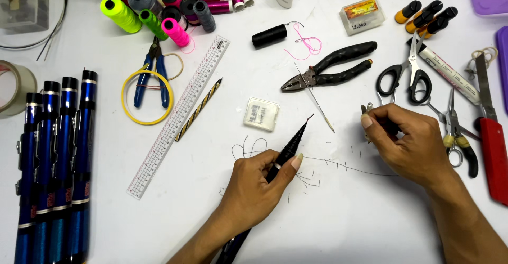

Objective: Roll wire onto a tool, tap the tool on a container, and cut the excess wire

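White tabletop (370,227), cluttered. Far left: blue rods (53,168) side by side; further right, yellow ring (146,97), clear ruler (180,115), thread spools (159,4). Near centre: left hand (254,190), grip clamped on black tapered rod (291,145), tip pointing far-right. Beyond: black pliers (330,65). Right hand (407,142), grip pinched on small metal clipper (366,109). Far right: scissors (405,73), red-handled knife (492,142).

head view, looking down, close over table (370,232)
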